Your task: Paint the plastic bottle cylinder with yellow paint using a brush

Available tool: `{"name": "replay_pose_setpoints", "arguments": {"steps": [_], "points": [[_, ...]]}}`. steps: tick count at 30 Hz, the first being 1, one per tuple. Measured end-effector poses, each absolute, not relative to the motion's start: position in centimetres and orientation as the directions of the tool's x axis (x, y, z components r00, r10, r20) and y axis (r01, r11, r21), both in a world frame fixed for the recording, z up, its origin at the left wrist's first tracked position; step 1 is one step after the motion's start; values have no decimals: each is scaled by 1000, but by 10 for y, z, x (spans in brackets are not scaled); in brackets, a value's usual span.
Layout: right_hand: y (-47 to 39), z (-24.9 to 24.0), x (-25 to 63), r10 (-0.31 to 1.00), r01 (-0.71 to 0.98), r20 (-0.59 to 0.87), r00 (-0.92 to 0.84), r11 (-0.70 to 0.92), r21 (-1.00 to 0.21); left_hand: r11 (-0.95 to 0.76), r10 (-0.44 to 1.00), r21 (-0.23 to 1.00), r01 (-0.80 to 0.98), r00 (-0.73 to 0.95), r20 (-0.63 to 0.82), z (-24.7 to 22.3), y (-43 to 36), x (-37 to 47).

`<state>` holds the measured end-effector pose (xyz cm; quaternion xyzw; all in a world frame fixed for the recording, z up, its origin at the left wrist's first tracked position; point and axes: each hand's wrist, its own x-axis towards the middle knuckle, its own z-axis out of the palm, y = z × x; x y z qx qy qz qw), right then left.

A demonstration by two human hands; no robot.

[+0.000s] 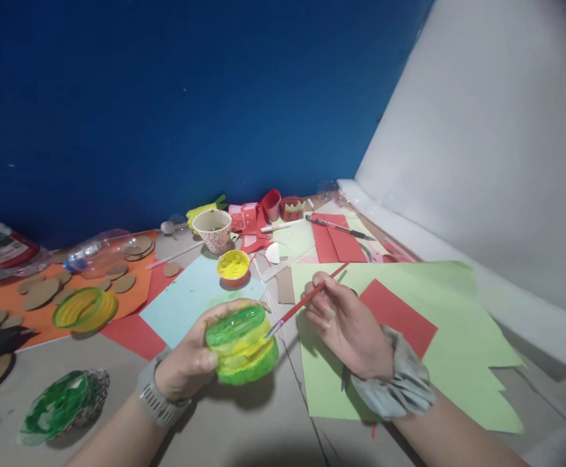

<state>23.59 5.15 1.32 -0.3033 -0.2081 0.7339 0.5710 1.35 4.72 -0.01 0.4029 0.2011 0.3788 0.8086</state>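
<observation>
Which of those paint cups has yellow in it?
The small reddish cup just beyond the left hand; the other paint cup, at the picture's lower left, holds green.

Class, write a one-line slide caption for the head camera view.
Left hand holds a green-and-yellow painted piece; right hand holds a red-handled paintbrush with its bristles at the yellow band.

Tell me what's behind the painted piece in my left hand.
Behind the painted piece are a pale blue sheet and a small cup of yellow paint. Whatever the piece and left hand cover can't be seen.
</observation>
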Motion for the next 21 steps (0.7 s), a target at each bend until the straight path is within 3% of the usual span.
{"name": "replay_pose_setpoints", "arguments": {"steps": [12, 21], "points": [[50, 13, 232, 957, -717, -198, -211, -290, -634, 459, 749, 762, -457, 661, -54, -2, 41, 15], [52, 13, 233, 955, -710, -265, -137, -281, -646, 440, 750, 753, -490, 661, -8, 2, 44, 15]]}}
